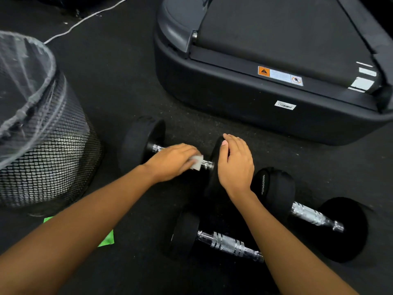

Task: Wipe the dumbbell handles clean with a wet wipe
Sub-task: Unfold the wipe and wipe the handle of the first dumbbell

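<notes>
Three black dumbbells with chrome handles lie on the dark floor. On the far dumbbell (142,139), my left hand (172,160) presses a white wet wipe (196,162) around the chrome handle, near its right end. My right hand (235,160) rests over the top of that dumbbell's right weight, fingers curled on its rim. A second dumbbell (227,244) lies near me, its handle bare. The third dumbbell (314,216) lies to the right, partly behind my right forearm.
A black mesh bin (51,158) with a clear liner stands at the left. A green packet (106,239) lies on the floor under my left forearm. A treadmill base (244,90) fills the far right. A white cable (85,20) runs across the far floor.
</notes>
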The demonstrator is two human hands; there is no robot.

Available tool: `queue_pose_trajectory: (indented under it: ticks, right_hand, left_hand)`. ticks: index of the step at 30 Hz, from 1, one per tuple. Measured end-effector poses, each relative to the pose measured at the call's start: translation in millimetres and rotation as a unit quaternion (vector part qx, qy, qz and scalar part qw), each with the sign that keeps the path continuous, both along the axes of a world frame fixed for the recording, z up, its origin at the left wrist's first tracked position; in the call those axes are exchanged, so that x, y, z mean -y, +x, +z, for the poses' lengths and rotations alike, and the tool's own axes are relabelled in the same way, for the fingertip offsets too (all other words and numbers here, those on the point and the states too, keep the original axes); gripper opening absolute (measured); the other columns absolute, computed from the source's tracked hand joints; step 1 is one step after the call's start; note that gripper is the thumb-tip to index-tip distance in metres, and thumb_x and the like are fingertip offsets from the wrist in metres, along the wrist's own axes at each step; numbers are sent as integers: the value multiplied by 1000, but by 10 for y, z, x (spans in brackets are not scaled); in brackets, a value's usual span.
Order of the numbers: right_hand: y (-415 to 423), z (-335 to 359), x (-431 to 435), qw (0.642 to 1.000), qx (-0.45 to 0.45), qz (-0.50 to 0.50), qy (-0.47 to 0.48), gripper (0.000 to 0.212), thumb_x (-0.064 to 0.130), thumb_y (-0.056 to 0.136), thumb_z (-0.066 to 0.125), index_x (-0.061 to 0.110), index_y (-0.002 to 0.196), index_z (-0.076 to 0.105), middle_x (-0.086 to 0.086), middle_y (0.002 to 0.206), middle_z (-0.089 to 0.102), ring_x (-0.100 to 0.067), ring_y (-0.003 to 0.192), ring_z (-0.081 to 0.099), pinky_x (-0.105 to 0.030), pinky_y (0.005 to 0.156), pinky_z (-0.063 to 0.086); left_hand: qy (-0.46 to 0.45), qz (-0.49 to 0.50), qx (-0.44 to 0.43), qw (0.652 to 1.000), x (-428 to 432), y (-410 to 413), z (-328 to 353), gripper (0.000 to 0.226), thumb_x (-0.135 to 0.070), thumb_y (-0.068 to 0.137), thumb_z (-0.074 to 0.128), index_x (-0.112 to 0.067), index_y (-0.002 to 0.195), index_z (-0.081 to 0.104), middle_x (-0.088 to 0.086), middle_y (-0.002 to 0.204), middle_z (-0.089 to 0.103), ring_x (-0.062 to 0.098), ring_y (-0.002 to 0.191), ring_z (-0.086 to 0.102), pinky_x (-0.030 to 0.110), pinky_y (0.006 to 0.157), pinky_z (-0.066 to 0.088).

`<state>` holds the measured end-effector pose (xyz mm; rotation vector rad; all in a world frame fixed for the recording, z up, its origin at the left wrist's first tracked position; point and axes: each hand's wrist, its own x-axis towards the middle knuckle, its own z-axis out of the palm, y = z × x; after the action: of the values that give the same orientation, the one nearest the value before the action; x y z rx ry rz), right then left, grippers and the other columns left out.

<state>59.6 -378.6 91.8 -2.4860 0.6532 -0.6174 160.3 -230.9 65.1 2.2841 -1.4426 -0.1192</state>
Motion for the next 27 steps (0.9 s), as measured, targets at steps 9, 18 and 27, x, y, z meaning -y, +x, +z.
queue_pose_trajectory:
  ticks: [9, 18, 27]
  right_hand:
    - [-4, -3, 0, 1000, -5, 1, -2, 44, 30, 95, 30, 12, 125, 56, -2, 130, 57, -18, 129, 43, -35, 111, 29]
    - [-13, -5, 2, 1000, -12, 1, -3, 42, 29, 96, 31, 13, 126, 56, -2, 131, 56, -18, 130, 41, -37, 112, 29]
    - [-13, 1, 13, 1000, -13, 4, -4, 38, 26, 97, 34, 12, 126, 56, -2, 130, 57, -17, 129, 42, -34, 111, 28]
  left_hand:
    - [165, 72, 53, 982, 249, 44, 37, 32, -23, 98, 32, -10, 107, 60, 7, 100, 65, 24, 94, 60, 36, 93, 38]
    - [204, 67, -23, 976, 272, 97, 172, 37, -30, 101, 27, -12, 104, 59, 7, 106, 64, 23, 102, 57, 35, 97, 35]
    - [172, 38, -92, 980, 412, -17, 205, 35, -31, 100, 31, -14, 115, 57, 7, 112, 63, 24, 108, 55, 36, 96, 38]
